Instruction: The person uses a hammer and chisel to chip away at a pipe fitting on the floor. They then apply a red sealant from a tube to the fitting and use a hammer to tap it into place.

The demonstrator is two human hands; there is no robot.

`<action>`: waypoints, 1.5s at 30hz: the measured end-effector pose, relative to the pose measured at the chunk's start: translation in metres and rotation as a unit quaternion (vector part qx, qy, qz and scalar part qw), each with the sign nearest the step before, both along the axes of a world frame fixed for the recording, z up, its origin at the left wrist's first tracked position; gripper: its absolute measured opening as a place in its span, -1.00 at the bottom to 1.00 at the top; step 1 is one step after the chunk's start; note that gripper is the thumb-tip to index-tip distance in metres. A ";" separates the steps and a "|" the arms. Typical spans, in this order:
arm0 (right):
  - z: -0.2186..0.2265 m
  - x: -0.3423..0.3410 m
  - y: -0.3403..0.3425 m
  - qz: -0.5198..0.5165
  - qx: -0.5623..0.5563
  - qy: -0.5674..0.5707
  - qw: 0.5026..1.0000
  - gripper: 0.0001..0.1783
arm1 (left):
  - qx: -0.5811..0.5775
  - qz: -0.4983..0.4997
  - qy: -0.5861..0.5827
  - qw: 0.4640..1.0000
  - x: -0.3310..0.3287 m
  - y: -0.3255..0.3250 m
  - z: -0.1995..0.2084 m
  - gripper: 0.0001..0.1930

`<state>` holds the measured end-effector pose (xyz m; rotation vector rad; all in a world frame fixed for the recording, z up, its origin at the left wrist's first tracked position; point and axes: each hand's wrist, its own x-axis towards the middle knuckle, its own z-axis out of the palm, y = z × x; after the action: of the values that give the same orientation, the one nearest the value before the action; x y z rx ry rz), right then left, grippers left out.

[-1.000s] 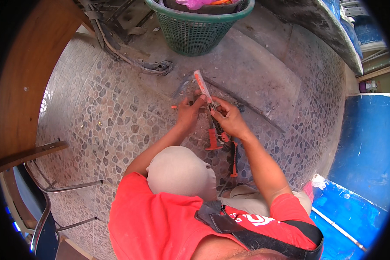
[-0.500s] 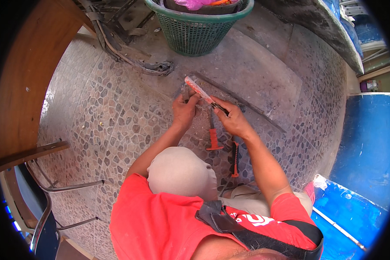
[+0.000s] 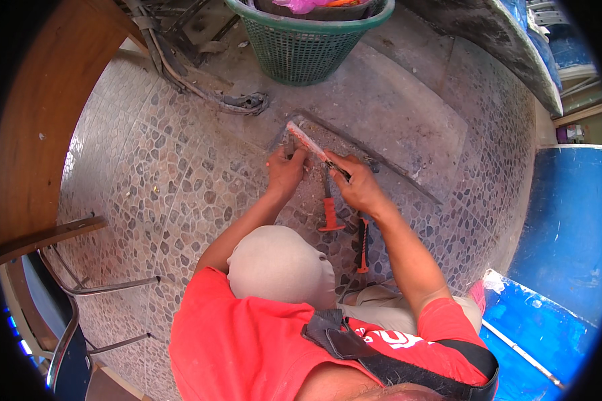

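Note:
My right hand (image 3: 358, 184) is closed around a narrow, straight stick-like tool (image 3: 307, 142), worn red and whitish along its length and dark close to my fingers. Its far end slants up to the left, over my left hand (image 3: 287, 172). That hand is low at the floor with its fingers bent together; what they pinch, if anything, is too small to make out. Between my arms lies a chisel (image 3: 330, 212) with an orange guarded grip. Beside it, under my right forearm, is a black and orange tool handle (image 3: 362, 246); its other end is hidden.
Ahead stands a green mesh basket (image 3: 301, 53). A long dark strip (image 3: 381, 164) lies diagonally on the dusty stone-patterned floor (image 3: 187, 150), with bundled cables (image 3: 234, 103) to its left. Blue panels (image 3: 562, 227) flank the right; a metal-legged chair (image 3: 73, 294) and wooden furniture (image 3: 53, 113) the left.
The stick-like tool's far end has shifted very slightly down and right with my right hand. A tiny orange speck now shows beside my left hand. Otherwise little differs.

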<state>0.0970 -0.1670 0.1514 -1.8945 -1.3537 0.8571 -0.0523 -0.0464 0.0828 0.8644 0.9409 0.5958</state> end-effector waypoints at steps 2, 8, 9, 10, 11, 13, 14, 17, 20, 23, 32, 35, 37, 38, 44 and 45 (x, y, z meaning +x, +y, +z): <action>0.003 -0.003 0.000 0.004 -0.005 -0.001 1.000 -0.50 | -0.005 0.001 -0.001 1.000 -0.001 -0.001 -0.003 -0.87; -0.009 0.001 0.002 -0.007 0.047 0.032 0.998 -0.49 | -0.056 0.017 -0.090 0.994 0.000 0.000 -0.005 -0.84; -0.009 0.003 0.002 -0.008 0.043 0.032 0.999 -0.50 | -0.059 0.012 -0.096 0.994 0.000 0.001 -0.001 -0.83; -0.008 0.005 0.002 -0.009 0.038 0.033 0.999 -0.50 | -0.062 0.007 -0.103 0.993 0.000 0.001 0.002 -0.83; -0.007 0.006 0.002 -0.008 0.035 0.033 0.999 -0.51 | -0.057 0.006 -0.103 0.993 0.000 0.001 0.001 -0.83; -0.006 0.006 0.002 0.001 0.024 0.034 0.999 -0.49 | -0.047 0.005 -0.102 0.994 -0.001 0.001 -0.001 -0.82; -0.004 0.007 0.002 0.005 0.019 0.033 0.999 -0.49 | -0.044 0.004 -0.088 0.995 -0.001 0.001 -0.001 -0.83; -0.001 0.002 0.000 -0.003 -0.004 0.042 0.999 -0.49 | -0.039 0.006 -0.059 0.997 -0.001 -0.001 0.000 -0.85; -0.003 0.000 0.001 -0.002 0.012 0.047 0.999 -0.48 | -0.035 -0.003 -0.056 0.998 -0.003 -0.001 -0.008 -0.87; -0.003 -0.002 0.000 0.000 0.037 0.090 0.995 -0.43 | -0.042 -0.019 -0.074 0.996 -0.004 0.003 -0.013 -0.85; 0.064 0.029 0.005 0.031 -0.062 0.035 0.997 -0.51 | -0.262 -0.026 -0.430 0.864 -0.013 0.036 0.011 -0.48; 0.094 0.039 0.000 0.107 -0.037 -0.044 0.993 -0.59 | -0.254 -0.067 -0.478 0.838 -0.017 0.037 0.026 -0.37; 0.105 0.043 -0.005 0.141 -0.014 -0.129 0.982 -0.62 | -0.267 -0.113 -0.536 0.793 -0.019 0.039 0.022 -0.30; 0.111 0.045 -0.009 0.137 -0.011 -0.137 0.981 -0.62 | -0.281 -0.122 -0.530 0.791 -0.020 0.038 0.025 -0.29; 0.150 0.042 -0.018 0.132 -0.025 -0.215 0.967 -0.63 | -0.328 -0.201 -0.563 0.732 -0.016 0.031 0.037 -0.34; 0.153 0.040 -0.020 0.130 -0.024 -0.221 0.966 -0.63 | -0.319 -0.206 -0.551 0.743 -0.015 0.028 0.041 -0.35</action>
<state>0.1368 -0.1866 0.3048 -2.0543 -1.8977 0.6079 -0.0675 -0.0185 0.1243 -0.0185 -0.1861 0.2553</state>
